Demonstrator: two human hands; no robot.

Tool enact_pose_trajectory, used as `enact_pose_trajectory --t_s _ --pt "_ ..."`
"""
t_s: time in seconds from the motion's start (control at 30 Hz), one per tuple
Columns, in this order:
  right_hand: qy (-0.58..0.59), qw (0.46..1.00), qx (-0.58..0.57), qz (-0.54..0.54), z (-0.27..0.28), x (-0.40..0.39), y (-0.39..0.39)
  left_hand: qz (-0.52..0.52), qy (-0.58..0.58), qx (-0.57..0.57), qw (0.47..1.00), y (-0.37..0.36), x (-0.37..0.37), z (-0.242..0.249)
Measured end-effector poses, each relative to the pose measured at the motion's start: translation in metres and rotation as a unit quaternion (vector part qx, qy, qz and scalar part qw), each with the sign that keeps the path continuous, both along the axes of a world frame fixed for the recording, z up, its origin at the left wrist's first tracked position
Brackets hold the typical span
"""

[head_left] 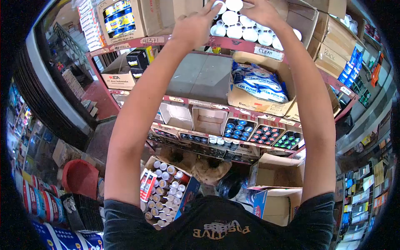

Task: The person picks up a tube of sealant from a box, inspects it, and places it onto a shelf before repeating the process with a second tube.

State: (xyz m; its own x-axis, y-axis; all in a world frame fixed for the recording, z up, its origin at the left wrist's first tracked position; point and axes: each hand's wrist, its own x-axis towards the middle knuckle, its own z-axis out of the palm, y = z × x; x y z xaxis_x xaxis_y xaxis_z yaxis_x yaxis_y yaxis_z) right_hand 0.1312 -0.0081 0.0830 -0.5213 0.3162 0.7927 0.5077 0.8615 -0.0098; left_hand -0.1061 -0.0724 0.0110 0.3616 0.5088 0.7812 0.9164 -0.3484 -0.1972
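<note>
White round-ended tubes (230, 18), which look like sealant cartridges, lie stacked on their sides in a cardboard box on the top shelf, above a "CLEAR" label (268, 52). My left hand (194, 26) reaches to the upper left of the stack, its fingers closed against one white tube (218, 6). On the other side, my right hand (263, 15) rests at the stack's upper right with fingers stretched out over the tube ends. The frame's top edge cuts off part of both hands' surroundings. Below, an opened box (192, 196) holds several similar tubes with white ends and nozzles.
Under the top shelf stands a carton of blue-and-white glue bags (260, 83). Lower compartments hold spray cans (237, 130). Opened cartons (277, 173) sit at the lower right. A red plastic tub (80, 178) is at the left; blue-lidded cans (119, 18) fill a box at the upper left.
</note>
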Motion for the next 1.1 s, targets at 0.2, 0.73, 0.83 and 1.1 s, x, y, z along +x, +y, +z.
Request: enact_pose_trajectory --t_s 0.2,0.73,0.83,1.1 --pt "0.052 0.992 -0.113 -0.02 -0.006 -0.005 -0.029 -0.059 -0.056 0.023 0.996 -0.048 -0.018 -0.076" --pt "0.0 0.994 0.051 -0.1 0.003 -0.002 0.004 0.121 -0.447 -0.224 0.858 -0.274 -0.131 -0.448" --pt "-0.002 0.989 0.061 -0.137 -0.02 0.0 0.031 0.223 -0.481 -0.293 0.796 -0.35 -0.121 -0.504" --pt "0.305 0.946 0.076 0.074 -0.23 -0.142 -0.095 0.338 -0.492 -0.344 0.725 -0.487 -0.079 -0.587"
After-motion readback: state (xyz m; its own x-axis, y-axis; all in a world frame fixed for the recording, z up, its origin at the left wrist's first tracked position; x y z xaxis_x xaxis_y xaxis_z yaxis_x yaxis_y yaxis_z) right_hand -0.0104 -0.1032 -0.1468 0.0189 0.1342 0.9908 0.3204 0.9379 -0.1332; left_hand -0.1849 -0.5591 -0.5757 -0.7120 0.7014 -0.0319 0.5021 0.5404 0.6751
